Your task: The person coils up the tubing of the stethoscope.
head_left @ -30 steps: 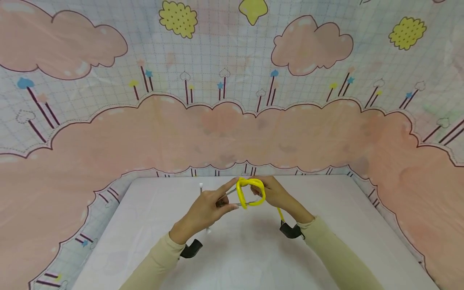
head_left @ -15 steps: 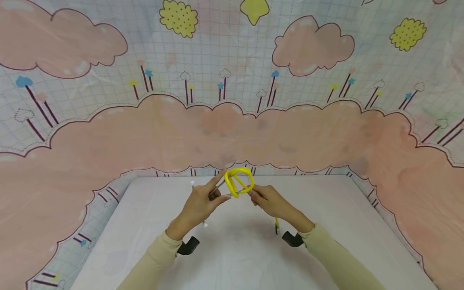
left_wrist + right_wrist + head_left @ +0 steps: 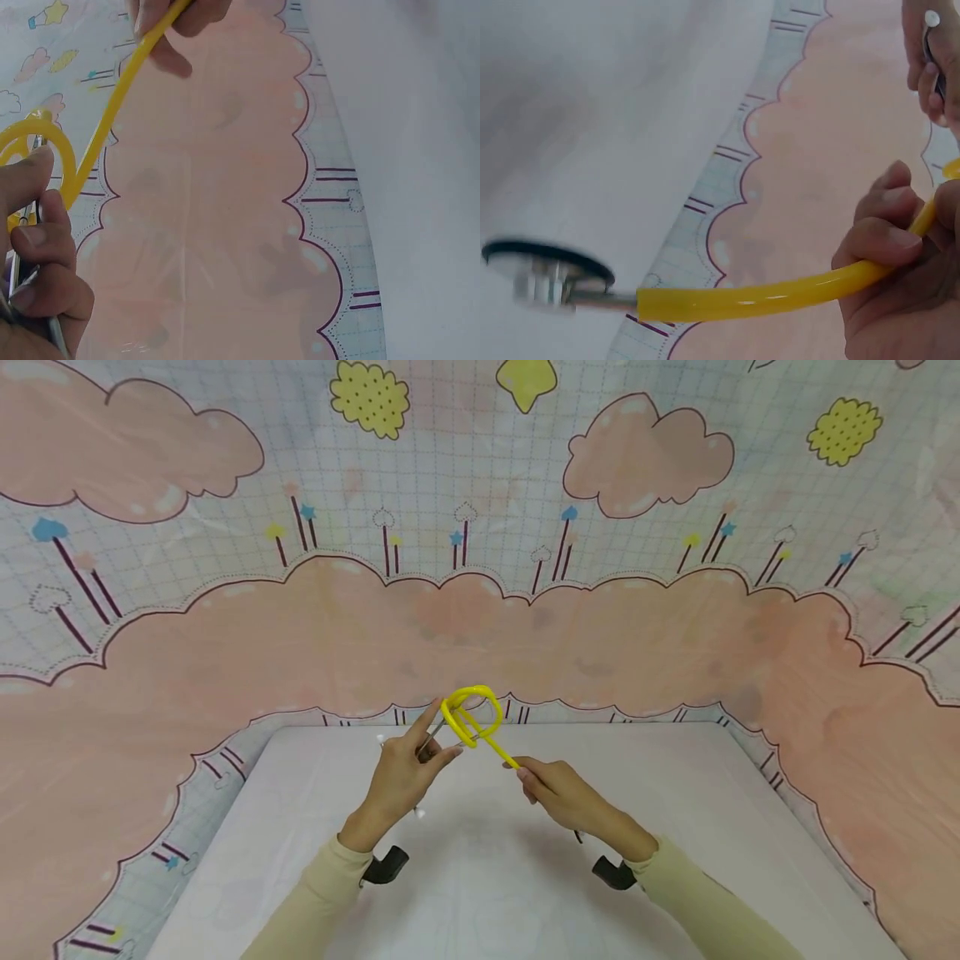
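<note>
Looped yellow tubing (image 3: 482, 691) of a stethoscope has shifted upward and toward the person's left since half a second ago, and a straight length now stretches between the loops and the right hand (image 3: 558, 789), which has moved slightly outward and lower.

Head view: two arms in pale sleeves (image 3: 712, 893) reach over a white table (image 3: 465, 893), the stethoscope held in the air toward its far edge. On the left hand (image 3: 397, 772), thumb and forefinger stand apart beside the loops, with metal ear tubes (image 3: 431, 737) between them. A white earpiece (image 3: 419, 814) shows below that hand. Thumb and fingers of the right hand pinch the tubing. Black wrist mounts (image 3: 387, 866) sit at both cuffs, before a cloth backdrop (image 3: 480, 643) printed with clouds.

Left wrist view: the left hand's lower fingers curl around the metal ear tubes, just beside the loops. From there the tubing runs diagonally, straight, to the right hand at the top edge. Whether the loops are knotted cannot be told.

Right wrist view: curled right-hand fingers clamp the tubing, which ends in a blurred, dark-rimmed chestpiece (image 3: 544, 285) well apart from the fingers. The left hand and an earpiece appear at upper right.
</note>
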Motion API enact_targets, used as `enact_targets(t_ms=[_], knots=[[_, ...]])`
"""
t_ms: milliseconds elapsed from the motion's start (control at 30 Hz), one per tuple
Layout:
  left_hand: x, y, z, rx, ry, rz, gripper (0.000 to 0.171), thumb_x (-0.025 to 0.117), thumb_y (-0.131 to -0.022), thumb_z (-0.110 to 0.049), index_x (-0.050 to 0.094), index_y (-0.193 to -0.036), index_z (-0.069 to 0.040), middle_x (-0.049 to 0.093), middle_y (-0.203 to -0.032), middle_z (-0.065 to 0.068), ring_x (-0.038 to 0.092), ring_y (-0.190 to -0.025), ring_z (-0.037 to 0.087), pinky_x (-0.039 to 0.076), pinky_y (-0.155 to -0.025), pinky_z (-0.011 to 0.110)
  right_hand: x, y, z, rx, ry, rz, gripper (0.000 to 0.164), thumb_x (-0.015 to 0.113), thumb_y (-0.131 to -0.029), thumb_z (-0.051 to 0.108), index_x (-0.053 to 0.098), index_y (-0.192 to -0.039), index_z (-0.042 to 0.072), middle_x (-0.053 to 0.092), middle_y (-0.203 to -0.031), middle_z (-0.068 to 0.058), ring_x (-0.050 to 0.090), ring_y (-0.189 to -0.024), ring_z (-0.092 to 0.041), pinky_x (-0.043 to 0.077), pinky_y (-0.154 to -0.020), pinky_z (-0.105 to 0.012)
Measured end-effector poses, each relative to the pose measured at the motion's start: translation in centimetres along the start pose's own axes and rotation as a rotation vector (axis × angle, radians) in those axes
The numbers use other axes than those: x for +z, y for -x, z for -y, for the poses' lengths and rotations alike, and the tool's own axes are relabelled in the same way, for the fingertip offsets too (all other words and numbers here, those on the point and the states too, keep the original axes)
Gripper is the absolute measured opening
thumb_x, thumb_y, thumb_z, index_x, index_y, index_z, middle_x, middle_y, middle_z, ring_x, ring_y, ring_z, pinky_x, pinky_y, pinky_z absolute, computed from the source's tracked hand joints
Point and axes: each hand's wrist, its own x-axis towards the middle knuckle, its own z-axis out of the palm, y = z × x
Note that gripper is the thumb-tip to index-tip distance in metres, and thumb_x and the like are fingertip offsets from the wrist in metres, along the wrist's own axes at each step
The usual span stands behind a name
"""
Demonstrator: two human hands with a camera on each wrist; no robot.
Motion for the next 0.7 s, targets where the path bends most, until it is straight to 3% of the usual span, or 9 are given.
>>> enact_targets(t_ms=[200,433,700], knots=[[-0.3,0.1,0.1,-0.019,0.003,-0.021,0.08,0.078,-0.084,-0.017,0.036,-0.153,-0.014,0.063,-0.065,-0.004,0.04,-0.051,0.002,0.036,-0.051,0.02,0.0,0.8,0.3,-0.031,0.019,-0.113,0.03,0.047,-0.105,0.022,0.064,-0.127,0.01,0.05,-0.069,0.008,0.041,-0.06,-0.003,0.035,-0.053,-0.019],[-0.3,0.0,0.5,-0.068,-0.019,-0.114,0.078,0.077,-0.085,-0.02,0.037,-0.152,-0.012,0.064,-0.064,-0.002,0.043,-0.05,0.003,0.04,-0.052,0.021,0.2,1.7,1.1,-0.076,0.027,-0.14,0.031,0.05,-0.104,0.021,0.063,-0.128,0.006,0.053,-0.069,0.005,0.039,-0.058,0.0,0.036,-0.052,-0.018],[-0.6,0.1,1.0,-0.124,-0.036,-0.173,0.078,0.077,-0.086,-0.019,0.037,-0.152,-0.014,0.062,-0.062,0.001,0.043,-0.05,0.005,0.037,-0.051,0.022,-0.1,2.8,2.5,-0.1,0.103,-0.154,0.025,0.057,-0.101,0.019,0.063,-0.122,0.007,0.05,-0.069,0.01,0.037,-0.056,0.002,0.035,-0.049,-0.017]])
